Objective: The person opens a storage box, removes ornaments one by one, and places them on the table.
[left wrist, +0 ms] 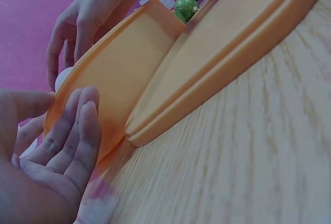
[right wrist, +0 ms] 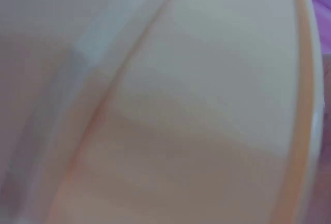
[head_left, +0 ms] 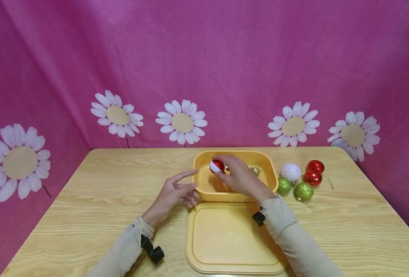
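Observation:
My right hand (head_left: 239, 175) pinches a red-and-white Christmas bauble (head_left: 216, 166) over the left part of a yellow plastic box (head_left: 235, 197). A small gold bauble (head_left: 255, 171) lies inside, at the box's right side. At the box's left end, my left hand (head_left: 175, 194) has its fingertips right at the rim, the fingers loosely spread. In the left wrist view those fingers (left wrist: 89, 131) lie along the outer wall. The matching yellow lid (head_left: 237, 238) lies flat in front of the box, under my right forearm. The right wrist view shows blurred box and lid surfaces.
Right of the box are a speckled white bauble (head_left: 290, 172), two shiny red baubles (head_left: 315, 166) and two glittery green baubles (head_left: 303, 191), some with loose strings. A pink cloth with printed daisies (head_left: 182, 122) hangs behind the wooden table (head_left: 97, 215).

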A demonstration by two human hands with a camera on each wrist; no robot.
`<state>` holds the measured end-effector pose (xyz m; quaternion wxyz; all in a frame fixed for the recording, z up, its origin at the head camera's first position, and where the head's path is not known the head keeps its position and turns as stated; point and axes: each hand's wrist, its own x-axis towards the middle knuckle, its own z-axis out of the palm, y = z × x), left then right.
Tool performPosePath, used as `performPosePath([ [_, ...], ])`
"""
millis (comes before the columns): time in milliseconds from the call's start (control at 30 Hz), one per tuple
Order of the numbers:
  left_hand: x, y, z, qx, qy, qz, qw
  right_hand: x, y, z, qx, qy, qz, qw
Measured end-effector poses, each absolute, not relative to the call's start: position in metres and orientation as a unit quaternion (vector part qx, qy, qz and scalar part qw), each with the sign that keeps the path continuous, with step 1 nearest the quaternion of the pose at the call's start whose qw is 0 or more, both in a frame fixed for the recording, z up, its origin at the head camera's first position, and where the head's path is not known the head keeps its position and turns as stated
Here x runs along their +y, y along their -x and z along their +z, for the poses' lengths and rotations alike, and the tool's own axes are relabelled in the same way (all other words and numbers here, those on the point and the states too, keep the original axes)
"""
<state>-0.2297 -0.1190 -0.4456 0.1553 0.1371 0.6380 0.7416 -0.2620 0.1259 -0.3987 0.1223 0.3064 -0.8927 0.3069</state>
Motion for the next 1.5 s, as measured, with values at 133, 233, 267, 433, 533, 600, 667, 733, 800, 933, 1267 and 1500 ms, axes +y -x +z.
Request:
performPosePath([
  [133,-0.120,0.230,-0.444,0.645,-0.137,0.734,0.163,0.128,0.261,-0.394,-0.888,-0.309,0.316,0.128],
  [233,-0.123,0.231,-0.440,0.654,-0.142,0.725,0.162,0.130,0.260,-0.389,-0.886,-0.306,0.325,0.128],
  [267,-0.125,0.231,-0.438,0.658,-0.143,0.722,0.160,0.131,0.260,-0.388,-0.886,-0.304,0.327,0.127],
  [433,-0.129,0.231,-0.433,0.668,-0.142,0.715,0.146,0.134,0.258,-0.382,-0.885,-0.301,0.333,0.119],
  [533,-0.129,0.231,-0.433,0.663,-0.140,0.721,0.145,0.137,0.255,-0.381,-0.883,-0.307,0.333,0.122],
  [600,-0.128,0.231,-0.433,0.659,-0.138,0.725,0.145,0.140,0.253,-0.381,-0.882,-0.312,0.329,0.127],
  [667,-0.127,0.231,-0.433,0.654,-0.137,0.729,0.147,0.143,0.250,-0.381,-0.883,-0.313,0.325,0.130],
  [733,-0.127,0.231,-0.434,0.651,-0.137,0.732,0.149,0.147,0.247,-0.382,-0.884,-0.314,0.321,0.130],
  [800,-0.127,0.231,-0.434,0.648,-0.137,0.734,0.152,0.150,0.244,-0.382,-0.886,-0.313,0.317,0.127],
  [933,-0.126,0.231,-0.434,0.647,-0.133,0.734,0.158,0.159,0.239,-0.383,-0.887,-0.309,0.321,0.120],
  [1267,-0.124,0.233,-0.434,0.641,-0.133,0.737,0.169,0.190,0.228,-0.383,-0.890,-0.299,0.320,0.131],
  [1500,-0.123,0.233,-0.435,0.638,-0.128,0.740,0.173,0.208,0.219,-0.385,-0.897,-0.286,0.299,0.157],
])
